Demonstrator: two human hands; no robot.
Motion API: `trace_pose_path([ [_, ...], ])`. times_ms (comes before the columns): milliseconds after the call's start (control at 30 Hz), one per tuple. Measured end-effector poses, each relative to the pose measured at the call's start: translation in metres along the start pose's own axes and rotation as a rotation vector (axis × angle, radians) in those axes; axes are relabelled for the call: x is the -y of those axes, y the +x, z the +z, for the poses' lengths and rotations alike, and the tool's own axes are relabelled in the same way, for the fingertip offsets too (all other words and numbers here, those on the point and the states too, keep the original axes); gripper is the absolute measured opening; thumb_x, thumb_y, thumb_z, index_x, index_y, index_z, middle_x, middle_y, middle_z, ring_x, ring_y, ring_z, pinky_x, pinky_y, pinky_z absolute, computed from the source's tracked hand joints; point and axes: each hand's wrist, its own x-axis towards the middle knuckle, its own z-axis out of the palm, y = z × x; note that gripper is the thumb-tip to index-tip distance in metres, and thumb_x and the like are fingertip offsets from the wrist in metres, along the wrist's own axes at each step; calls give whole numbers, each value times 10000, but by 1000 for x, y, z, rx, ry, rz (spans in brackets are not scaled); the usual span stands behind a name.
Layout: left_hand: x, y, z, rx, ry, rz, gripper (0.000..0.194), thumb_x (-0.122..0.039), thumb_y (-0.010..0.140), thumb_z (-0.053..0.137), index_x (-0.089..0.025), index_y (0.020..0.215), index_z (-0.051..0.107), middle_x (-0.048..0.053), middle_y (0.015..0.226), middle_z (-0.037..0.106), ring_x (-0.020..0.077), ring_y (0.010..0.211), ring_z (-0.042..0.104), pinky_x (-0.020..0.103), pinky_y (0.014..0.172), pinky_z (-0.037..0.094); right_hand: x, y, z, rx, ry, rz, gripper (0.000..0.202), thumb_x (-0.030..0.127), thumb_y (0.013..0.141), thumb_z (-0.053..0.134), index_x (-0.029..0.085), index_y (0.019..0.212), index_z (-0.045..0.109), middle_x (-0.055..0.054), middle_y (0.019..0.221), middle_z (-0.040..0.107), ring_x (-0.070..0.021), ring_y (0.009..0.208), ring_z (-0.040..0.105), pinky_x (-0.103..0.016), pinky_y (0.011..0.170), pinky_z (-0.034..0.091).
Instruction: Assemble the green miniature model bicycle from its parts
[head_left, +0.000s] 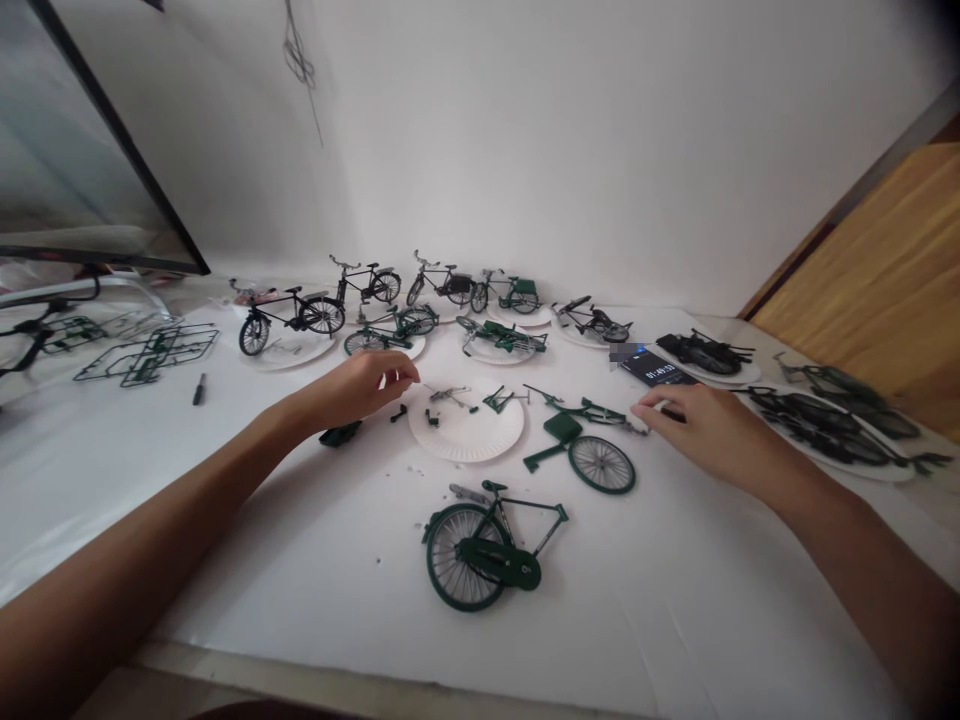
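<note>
On the table (337, 580), a round white plate (469, 443) with a fluted rim holds slender green and grey parts (496, 402); a glossy, thin-spoked green part-bicycle (499, 562) lies nearest you. Your left hand (367, 382), fingers loosely curled, is beside the plate, and your right (694, 425), fingers nearly together, adjoins a narrow green piece (592, 411); whether either grips anything, you cannot tell

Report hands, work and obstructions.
Left hand near round white paper plate; grips unclear. Nearest green model bicycle lacks front wheel. Loose green spoked wheel between bicycle and right hand.
</note>
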Motion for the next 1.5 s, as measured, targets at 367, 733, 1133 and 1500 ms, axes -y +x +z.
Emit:
trace_pose_path([
  [367,6,0,4,-4,9,20,300,-400,955,509,-183,1040,697,80,926,718,178,763,628,277,654,494,49,-9,10,177,45,-45,251,364,920,552,237,1061,717,-66,851,759,-258,827,698,-322,665,462],
  [733,8,0,5,30,14,10,278,-383,955,518,-193,1042,702,72,907,720,175,744,632,266,636,495,44,-9,6,196,113,-35,177,352,887,579,235,939,701,-49,788,729,-244,833,710,-293,621,453],
  [1133,11,0,5,16,23,38,286,-387,958,511,-192,1045,701,75,931,722,166,749,631,267,656,499,43,-10,6,148,163,-84,240,409,928,537,233,931,700,-53,783,735,-230,745,690,-314,616,456],
  [1500,9,0,5,30,27,-1,292,-395,955,520,-195,1053,708,76,942,727,177,775,652,274,659,501,41,-11,9,215,219,-157,268,430,943,547,227,935,722,-45,801,742,-203,700,664,-304,627,459],
])
